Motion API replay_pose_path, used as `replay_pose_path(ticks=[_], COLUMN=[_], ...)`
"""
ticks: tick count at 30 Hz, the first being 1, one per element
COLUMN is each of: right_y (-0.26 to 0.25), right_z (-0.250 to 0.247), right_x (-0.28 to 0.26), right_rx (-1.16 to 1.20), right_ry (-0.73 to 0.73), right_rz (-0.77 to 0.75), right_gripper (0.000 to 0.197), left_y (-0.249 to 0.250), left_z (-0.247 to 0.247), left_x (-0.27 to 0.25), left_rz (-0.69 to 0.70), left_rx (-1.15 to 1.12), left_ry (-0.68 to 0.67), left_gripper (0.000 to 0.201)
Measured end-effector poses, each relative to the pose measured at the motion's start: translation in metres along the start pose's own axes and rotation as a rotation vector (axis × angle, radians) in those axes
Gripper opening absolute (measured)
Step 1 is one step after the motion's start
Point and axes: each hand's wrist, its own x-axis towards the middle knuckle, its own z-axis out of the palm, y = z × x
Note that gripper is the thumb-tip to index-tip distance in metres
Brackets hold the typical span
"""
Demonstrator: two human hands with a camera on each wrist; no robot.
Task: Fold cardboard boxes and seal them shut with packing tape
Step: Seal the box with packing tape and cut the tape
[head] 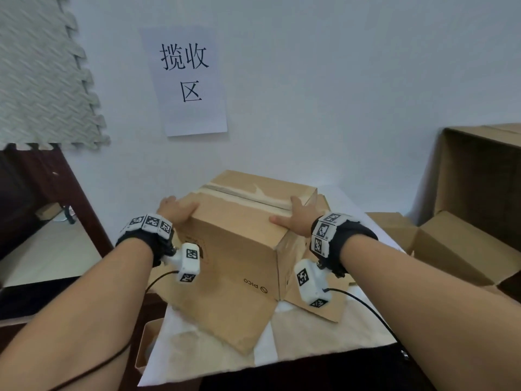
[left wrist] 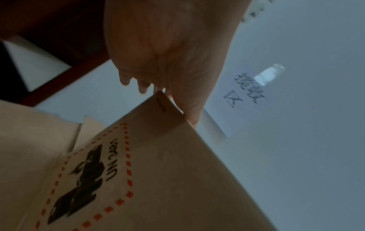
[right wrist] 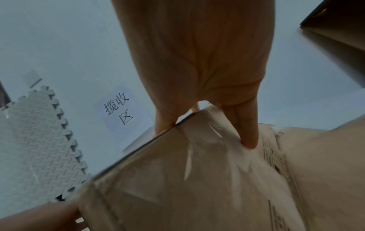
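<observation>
Both hands on box, fingertips hidden.

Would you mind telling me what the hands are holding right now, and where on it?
Both grip the cardboard box at its top edges: the left hand at the left corner, the right hand at the right end, by the taped seam.

Both arms are bare, with no sleeves. The left hand and the right hand each wear a black wrist strap with white blocks, a white camera box, black-and-white square patterns and a thin black cable.
</observation>
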Motion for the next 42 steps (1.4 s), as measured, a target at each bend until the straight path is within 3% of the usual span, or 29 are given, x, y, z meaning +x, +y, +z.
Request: replay_pose_path(ticks=[2,8,12,16,20,26,30,35,38,42], right_y=[-0.003,-0.004,-0.008,-0.014,0.002,0.005,-0.011,-0.02,-0.033,-0.056], right_z=[0.002,-0.003,-0.022,-0.037,-0.034,-0.01,-0.009,0.006,0.019,0.034], right_x=[0.003,0.002,0.0,0.009,0.013,0.016,0.015,0.026,0.029,0.038], right_rx=[0.079,0.201,0.104,0.163,0.145,-0.141,-0.416,-0.483,-0.456,-0.454], right_ry=[-0.059,-0.112,0.032,0.137,0.098,0.101,0.141,0.187,0.155,0.142], right_rz=[0.022,0.027,-0.029,-0.112,-0.109,-0.052,0.009,-0.039,-0.027,-0.061], right_gripper=[0.101,0.096,0.09,0.091,0.086,0.06,0.046,0.058,0.07,0.069], left_y=[-0.007,-0.019,-0.018,-0.002,0.004,-0.005,-0.01,-0.008,-0.008,-0.01], left_z=[0.004,0.019,0.016,0.018,0.023,0.022,0.027,0.027,0.023,0.022], left_x=[-0.002,-0.014,-0.02,-0.043,-0.059,-0.064,-0.067,-0.07,-0.069,-0.07], left_rz=[-0.081,-0.066,-0.04,-0.036,-0.022,-0.051,-0.048,-0.028,0.041,0.091], left_rx=[-0.15,-0.482,-0.57,-0.601,-0.548,-0.421,-0.343,-0.423,-0.344,-0.291], left_ry=[-0.017,0.086,0.179,0.278,0.34,0.155,0.149,-0.003,-0.054,-0.085], left_gripper=[0.083,0.066,0.058,0.051,0.044,0.065,0.044,0.048,0.052,0.052])
